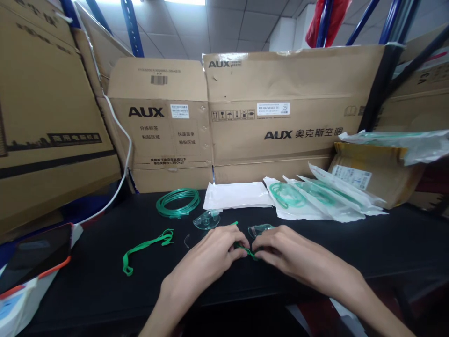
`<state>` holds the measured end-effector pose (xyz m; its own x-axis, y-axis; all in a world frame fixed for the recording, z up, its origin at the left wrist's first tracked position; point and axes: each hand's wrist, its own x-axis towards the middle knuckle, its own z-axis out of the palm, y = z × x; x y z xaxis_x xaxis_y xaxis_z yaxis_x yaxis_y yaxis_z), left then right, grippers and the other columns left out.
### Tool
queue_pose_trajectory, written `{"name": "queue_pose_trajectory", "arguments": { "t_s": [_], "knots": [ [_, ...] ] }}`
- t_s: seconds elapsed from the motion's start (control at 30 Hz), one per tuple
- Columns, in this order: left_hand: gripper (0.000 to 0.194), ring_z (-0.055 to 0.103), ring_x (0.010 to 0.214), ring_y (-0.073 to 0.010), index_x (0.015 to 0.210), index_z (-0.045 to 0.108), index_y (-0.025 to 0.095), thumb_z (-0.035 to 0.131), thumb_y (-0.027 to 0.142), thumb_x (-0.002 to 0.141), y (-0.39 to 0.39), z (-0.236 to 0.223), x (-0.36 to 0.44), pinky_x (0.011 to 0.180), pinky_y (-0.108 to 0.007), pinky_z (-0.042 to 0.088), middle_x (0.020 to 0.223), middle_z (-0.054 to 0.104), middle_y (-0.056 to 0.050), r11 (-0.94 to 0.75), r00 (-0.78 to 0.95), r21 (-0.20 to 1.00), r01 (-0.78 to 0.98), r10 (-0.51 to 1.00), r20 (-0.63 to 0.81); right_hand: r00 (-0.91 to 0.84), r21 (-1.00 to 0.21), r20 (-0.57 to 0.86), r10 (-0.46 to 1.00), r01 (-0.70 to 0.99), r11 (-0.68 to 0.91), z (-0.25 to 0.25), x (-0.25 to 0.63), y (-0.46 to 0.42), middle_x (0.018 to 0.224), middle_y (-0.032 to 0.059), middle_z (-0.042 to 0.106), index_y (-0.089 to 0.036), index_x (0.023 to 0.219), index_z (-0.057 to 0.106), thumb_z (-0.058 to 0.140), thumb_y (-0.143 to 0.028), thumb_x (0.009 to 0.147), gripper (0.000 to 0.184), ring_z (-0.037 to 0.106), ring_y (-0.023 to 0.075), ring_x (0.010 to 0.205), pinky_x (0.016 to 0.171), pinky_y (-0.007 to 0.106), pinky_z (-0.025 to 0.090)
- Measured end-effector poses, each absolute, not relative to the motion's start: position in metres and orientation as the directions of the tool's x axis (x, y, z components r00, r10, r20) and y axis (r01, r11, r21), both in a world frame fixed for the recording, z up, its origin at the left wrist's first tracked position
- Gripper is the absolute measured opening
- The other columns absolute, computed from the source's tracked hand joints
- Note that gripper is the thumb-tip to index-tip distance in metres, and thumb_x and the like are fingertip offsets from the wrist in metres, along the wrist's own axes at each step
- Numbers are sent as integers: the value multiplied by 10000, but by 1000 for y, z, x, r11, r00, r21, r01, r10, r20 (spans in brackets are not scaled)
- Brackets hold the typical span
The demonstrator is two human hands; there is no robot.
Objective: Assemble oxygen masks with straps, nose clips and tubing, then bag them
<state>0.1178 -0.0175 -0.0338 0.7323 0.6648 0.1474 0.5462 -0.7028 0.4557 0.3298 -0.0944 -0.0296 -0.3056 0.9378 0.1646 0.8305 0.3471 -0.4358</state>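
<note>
Between my two hands, low over the black table, is a green elastic strap (250,252). My left hand (219,245) pinches it from the left, and a short green end pokes out above the fingers. From the right, my right hand (280,245) grips the same strap with closed fingers. Just behind my right hand lies a clear plastic piece (258,230), partly hidden by it. A clear mask-like part (206,220) rests behind my left hand. Another green strap (149,244) lies loosely looped to the left, near a small bent clear piece (187,241).
A coil of green tubing (178,203) lies at the back left, beside a white packet (238,194). Several clear packets with green tubing (298,199) lean against a small carton (379,173). Tall cardboard panels (273,93) wall the back. A phone (38,255) stands at left.
</note>
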Motion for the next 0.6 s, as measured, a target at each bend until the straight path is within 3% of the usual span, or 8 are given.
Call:
{"name": "queue_pose_trajectory", "arguments": {
  "t_s": [0.27,0.43,0.6],
  "knots": [
    [159,600,1069,-212,942,704,266,552,301,973,-15,-26,107,862,-283,427,1047,682,13,-694,732,494,523,663,156,-297,-385,230,927,847,367,-31,322,-95,912,28,672,-274,1007,704,586,-265,938,137,653,225,900,736,307,477],
    [146,609,1038,-197,946,702,267,560,291,969,-10,-21,95,880,-273,419,1026,697,25,-685,712,486,543,682,167,-277,-364,196,941,870,332,-25,324,-90,724,-21,573,-247,770,650,575,-198,897,156,560,154,683,571,252,351],
    [145,614,969,-204,926,714,287,583,344,955,-11,-17,91,805,-267,424,970,696,31,-630,659,488,604,739,140,-269,-379,169,948,870,314,-24,325,-90,749,-20,582,-252,797,648,570,-202,899,138,567,160,727,609,253,365]
  ]
}}
